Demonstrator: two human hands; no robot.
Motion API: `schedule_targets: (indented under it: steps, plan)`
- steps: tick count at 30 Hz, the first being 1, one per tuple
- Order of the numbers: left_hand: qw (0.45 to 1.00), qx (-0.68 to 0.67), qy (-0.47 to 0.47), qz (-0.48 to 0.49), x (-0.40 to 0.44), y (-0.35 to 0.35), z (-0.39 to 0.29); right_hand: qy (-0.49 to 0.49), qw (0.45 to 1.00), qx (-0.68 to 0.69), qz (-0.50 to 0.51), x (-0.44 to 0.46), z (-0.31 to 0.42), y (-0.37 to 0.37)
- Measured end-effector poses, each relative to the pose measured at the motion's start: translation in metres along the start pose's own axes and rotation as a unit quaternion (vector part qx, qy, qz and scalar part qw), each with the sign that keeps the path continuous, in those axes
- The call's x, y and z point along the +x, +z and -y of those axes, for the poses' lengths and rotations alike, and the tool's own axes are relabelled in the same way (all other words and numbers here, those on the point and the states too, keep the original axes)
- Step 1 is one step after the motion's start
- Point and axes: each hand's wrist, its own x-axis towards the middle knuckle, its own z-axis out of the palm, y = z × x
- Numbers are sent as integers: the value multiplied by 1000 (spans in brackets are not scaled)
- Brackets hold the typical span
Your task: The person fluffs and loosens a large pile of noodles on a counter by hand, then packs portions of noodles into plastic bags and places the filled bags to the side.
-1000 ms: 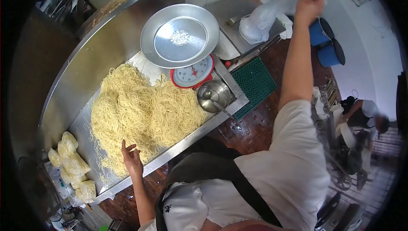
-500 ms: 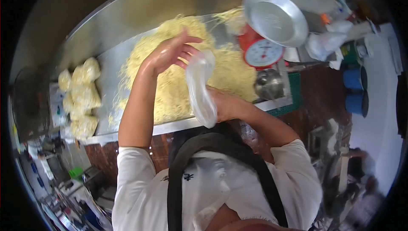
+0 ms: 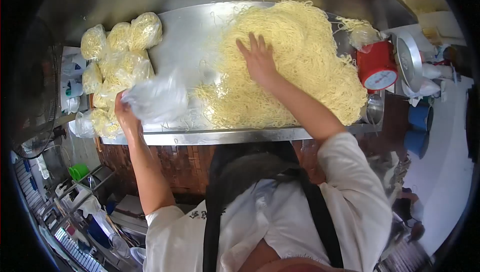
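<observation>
Has filled bags (image 3: 120,67) of yellow noodles clustered on the left end of the tabletop (image 3: 182,29). Grips a blurred clear bag (image 3: 162,99) by its edge in the closed left hand (image 3: 128,116), just beside them. Touches the noodle pile (image 3: 300,67) with the right hand (image 3: 260,62), fingers spread.

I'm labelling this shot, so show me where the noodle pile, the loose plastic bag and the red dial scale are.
Noodle pile (image 3: 300,67): head view, middle of the heap.
Plastic bag (image 3: 161,101): head view, middle of its film.
Red dial scale (image 3: 375,63): head view, its red housing.
</observation>
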Motion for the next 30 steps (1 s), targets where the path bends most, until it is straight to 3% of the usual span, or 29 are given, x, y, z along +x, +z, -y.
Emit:
schedule_targets:
  steps: [4, 5, 8, 9, 11, 13, 14, 15, 17, 19, 20, 21, 22, 23, 25, 27, 29, 30]
  plan:
    - [973, -218, 8, 75, 8, -25, 31, 59, 985, 66, 150, 111, -9, 49]
    - [975, -212, 12, 60, 4, -20, 31, 68, 975, 103, 186, 118, -6, 52]
    - [979, -203, -11, -3, 8, -13, 49, 42, 970, 228, 76, 123, -17, 49]
    - [977, -207, -32, -43, 2, -1, 29, 112, 942, 314, 43, 122, -17, 31]
    - [987, -158, 13, 14, 17, 2, 38, 249, 843, 476, -23, 111, 0, -43]
    - [989, -108, 68, 75, 51, 14, 41, 209, 889, 380, -149, 107, -2, -112]
    - [978, -185, 7, 95, 70, 26, 33, 191, 850, 440, -217, 117, -21, -114]
    - [957, -261, -54, 112, 91, 41, 22, 153, 817, 508, -226, 113, -13, -161]
    - [979, -182, 0, 97, 132, 70, 1, 99, 791, 482, -362, 141, -47, -190]
    - [974, -197, 69, 89, 205, 94, 10, 51, 759, 476, -441, 160, -64, -241]
    - [974, 2, 221, -42, 219, 115, -10, 26, 746, 478, -463, 166, -68, -267]
    - [897, 201, 355, -172, 227, 138, -37, 3, 735, 479, -480, 168, -71, -290]
    - [895, 234, 351, -144, 239, 150, -55, -20, 728, 481, -488, 167, -72, -307]
    - [893, 266, 344, -116, 249, 160, -71, -42, 727, 480, -490, 161, -70, -322]
    - [918, 196, 320, -129, 242, 187, -114, -85, 733, 479, -475, 144, -59, -341]
    - [845, 303, 430, -100, 231, 205, -150, -118, 759, 489, -414, 112, -35, -336]
    - [919, 183, 350, -8, 188, 209, -190, -112, 814, 504, -266, 77, -8, -301]
    - [919, 122, 374, 11, 159, 209, -196, -77, 860, 484, -143, 66, 5, -272]
